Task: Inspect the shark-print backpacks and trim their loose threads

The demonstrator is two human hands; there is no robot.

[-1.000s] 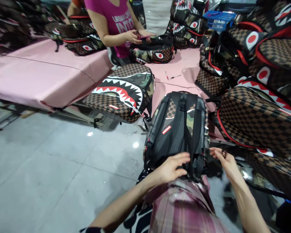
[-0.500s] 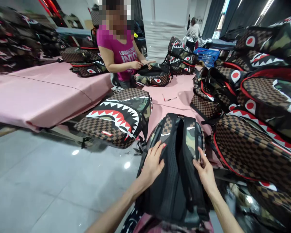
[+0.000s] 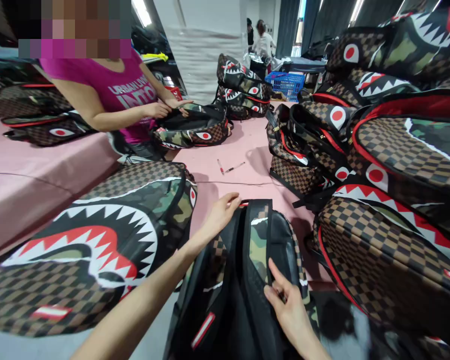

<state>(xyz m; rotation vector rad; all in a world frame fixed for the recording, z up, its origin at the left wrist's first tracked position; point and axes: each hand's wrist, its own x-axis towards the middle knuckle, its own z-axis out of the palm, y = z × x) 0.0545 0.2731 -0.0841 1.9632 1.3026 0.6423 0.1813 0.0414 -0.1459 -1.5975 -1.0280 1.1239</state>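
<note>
In front of me a black backpack (image 3: 228,320) with checkered and camouflage panels lies with its shoulder straps facing up. My left hand (image 3: 222,212) has its fingers closed over the top edge, beside a bit of red trim. Lower on the right, my right hand (image 3: 287,300) takes the edge of a shoulder strap (image 3: 259,245) between thumb and fingers. Something small and dark shows inside that hand; I cannot make out what it is. To the left, a shark-mouth backpack (image 3: 108,235) lies front side up.
Several shark-print backpacks (image 3: 390,235) are piled on the right. Two pens (image 3: 227,168) lie on the pink table (image 3: 243,150). Across it, a person in a magenta shirt (image 3: 120,95) handles an open backpack (image 3: 195,130). A blue basket (image 3: 285,85) stands farther back.
My left hand has gone from the left strap up to the backpack's top edge. The right hand stays at the right strap. My view has shifted right and closer to the table.
</note>
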